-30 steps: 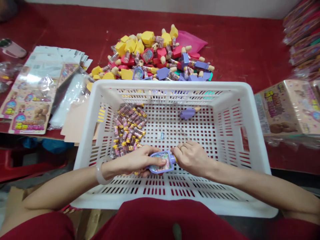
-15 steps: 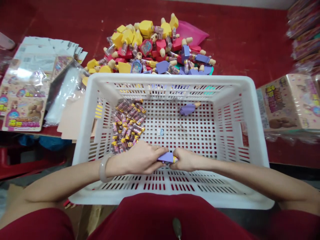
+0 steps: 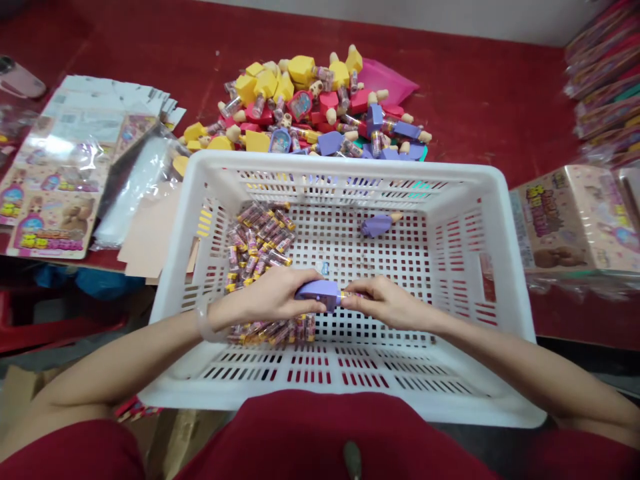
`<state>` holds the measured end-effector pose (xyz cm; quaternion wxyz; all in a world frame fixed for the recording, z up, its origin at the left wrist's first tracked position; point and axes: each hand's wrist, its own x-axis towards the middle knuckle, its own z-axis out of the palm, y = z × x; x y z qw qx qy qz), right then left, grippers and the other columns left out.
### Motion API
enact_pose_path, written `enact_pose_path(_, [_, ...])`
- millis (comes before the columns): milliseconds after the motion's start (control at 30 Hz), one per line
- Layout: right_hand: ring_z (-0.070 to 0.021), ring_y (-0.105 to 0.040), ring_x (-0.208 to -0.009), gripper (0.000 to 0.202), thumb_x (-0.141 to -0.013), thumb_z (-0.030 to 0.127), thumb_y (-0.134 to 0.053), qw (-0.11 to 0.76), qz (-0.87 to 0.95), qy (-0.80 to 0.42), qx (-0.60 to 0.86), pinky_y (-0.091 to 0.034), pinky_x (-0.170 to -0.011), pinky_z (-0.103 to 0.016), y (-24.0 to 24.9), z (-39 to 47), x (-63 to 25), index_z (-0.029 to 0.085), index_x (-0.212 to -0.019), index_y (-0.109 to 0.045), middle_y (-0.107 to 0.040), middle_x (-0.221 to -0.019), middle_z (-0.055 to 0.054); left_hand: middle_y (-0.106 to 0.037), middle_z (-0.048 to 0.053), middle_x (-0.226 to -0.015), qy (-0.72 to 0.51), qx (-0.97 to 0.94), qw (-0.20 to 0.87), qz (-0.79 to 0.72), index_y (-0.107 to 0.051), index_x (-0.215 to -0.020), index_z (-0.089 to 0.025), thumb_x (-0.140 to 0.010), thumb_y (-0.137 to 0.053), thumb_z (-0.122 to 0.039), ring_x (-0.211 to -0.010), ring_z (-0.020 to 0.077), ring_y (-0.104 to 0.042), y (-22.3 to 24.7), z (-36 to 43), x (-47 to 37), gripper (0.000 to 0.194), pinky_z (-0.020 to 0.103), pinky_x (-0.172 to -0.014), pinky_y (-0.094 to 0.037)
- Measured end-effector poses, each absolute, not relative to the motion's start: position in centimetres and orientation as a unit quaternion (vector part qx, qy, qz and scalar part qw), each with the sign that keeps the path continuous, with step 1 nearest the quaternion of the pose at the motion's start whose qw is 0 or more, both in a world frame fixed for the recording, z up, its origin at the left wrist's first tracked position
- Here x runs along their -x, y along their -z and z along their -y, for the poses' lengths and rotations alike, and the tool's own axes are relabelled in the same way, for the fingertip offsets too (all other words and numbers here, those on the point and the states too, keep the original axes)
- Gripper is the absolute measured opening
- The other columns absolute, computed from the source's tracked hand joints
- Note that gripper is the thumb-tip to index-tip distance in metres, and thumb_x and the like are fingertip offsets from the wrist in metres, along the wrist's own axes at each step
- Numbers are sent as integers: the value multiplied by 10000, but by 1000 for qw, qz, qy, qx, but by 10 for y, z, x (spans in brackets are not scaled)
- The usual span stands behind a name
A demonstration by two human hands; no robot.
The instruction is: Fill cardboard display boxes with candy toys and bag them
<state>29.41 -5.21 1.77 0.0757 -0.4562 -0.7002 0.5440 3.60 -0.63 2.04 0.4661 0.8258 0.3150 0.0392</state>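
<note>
Over the white plastic crate [image 3: 345, 395], my left hand [image 3: 273, 293] is closed around a purple plastic toy piece [image 3: 315, 291]. My right hand [image 3: 387, 303] pinches a small clear tube with a yellow end [image 3: 349, 297], whose end meets the purple piece's right side; the fingers hide part of it. A heap of similar small tubes [image 3: 265, 233] lies in the crate's left part, partly under my left hand and wrist. Farther back on the crate floor rests another purple toy piece [image 3: 376, 225] with a beige tip.
Behind the crate, yellow, red and purple toys [image 3: 310, 110] are piled on the red table [image 3: 480, 100] beside a pink bag [image 3: 385, 77]. Printed cards [image 3: 55, 220] and clear bags [image 3: 135, 180] lie left. Packaged boxes [image 3: 555, 220] stand right, with stacked packs [image 3: 607, 73] behind.
Both hands have moved up and slightly away from my body with the purple piece and tube. More of the tube heap shows below my left hand. The view has shifted a little.
</note>
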Motion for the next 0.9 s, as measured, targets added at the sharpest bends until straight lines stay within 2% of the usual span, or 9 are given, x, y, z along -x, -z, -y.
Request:
enact_pose_path(67, [-99, -361, -421, 614, -971, 706, -374, 32, 600, -658, 454, -295, -445, -241, -15, 48, -293, 167, -858, -647, -460, -508, 45, -699, 47, -874, -58, -865, 399, -298, -664, -1065, -178, -922, -589, -508, -745, 167, -618, -19, 8, -34, 368, 261, -678, -411])
enact_pose_path(133, [-99, -358, -391, 653, -980, 719, -315, 7, 573, -686, 448, -300, -426, -243, -14, 44, -294, 165, -886, -648, -481, -499, 42, -703, 46, -887, -50, -859, 407, -306, -664, -1081, -179, -919, -593, -511, -749, 168, -621, -19, 8, -34, 375, 262, -675, -411])
enact_pose_path(233, [-142, -566, -594, 499, -954, 626, -521, 65, 716, -528, 452, -426, -566, -264, -17, 41, -300, 160, -1024, -684, -684, -761, -51, -692, 31, -857, -5, -771, 530, -354, -667, -1021, -174, -881, -637, -569, -699, 148, -602, -23, 2, -36, 421, 252, -625, -417])
enact_pose_path(367, [-189, -619, -783, 350, -944, 467, -609, 175, 837, -316, 412, -461, -718, -315, -22, 44, -305, 155, -1072, -703, -712, -890, -95, -670, 21, -795, 36, -680, 641, -353, -664, -1050, -168, -902, -569, -629, -596, 125, -556, -26, -3, -36, 493, 244, -546, -412])
enact_pose_path(467, [-146, -570, -653, 384, -970, 510, -564, 169, 774, -420, 442, -434, -619, -276, -21, 46, -302, 161, -1003, -721, -677, -758, -47, -698, 51, -852, -26, -796, 499, -342, -660, -1052, -165, -906, -583, -578, -694, 156, -611, -23, 2, -33, 445, 254, -611, -426])
enact_pose_path(600, [-103, -383, -428, 577, -1004, 614, -398, 84, 632, -596, 488, -316, -438, -239, -21, 42, -299, 144, -885, -711, -473, -496, 36, -728, 85, -962, -81, -877, 336, -335, -652, -1112, -169, -930, -564, -485, -804, 190, -652, -21, 6, -32, 375, 272, -684, -431])
enact_pose_path(667, [-118, -490, -500, 512, -984, 598, -474, 91, 651, -566, 497, -393, -485, -244, -23, 39, -301, 147, -983, -714, -608, -629, -8, -722, 62, -932, -64, -855, 382, -346, -652, -1066, -176, -922, -587, -524, -784, 179, -644, -23, 3, -31, 382, 267, -679, -427])
enact_pose_path(767, [-193, -661, -846, 393, -913, 488, -661, 171, 743, -435, 479, -520, -728, -311, -26, 37, -307, 189, -1167, -679, -729, -1056, -95, -692, 28, -876, -42, -790, 482, -376, -640, -1012, -181, -897, -614, -588, -740, 160, -613, -29, -4, -30, 424, 259, -648, -416])
enact_pose_path(900, [-197, -658, -868, 313, -947, 426, -631, 208, 776, -381, 458, -499, -777, -321, -29, 38, -313, 185, -1136, -696, -741, -1050, -97, -673, 22, -862, -46, -769, 512, -379, -643, -1040, -175, -900, -616, -584, -730, 153, -593, -32, -8, -29, 433, 261, -648, -412])
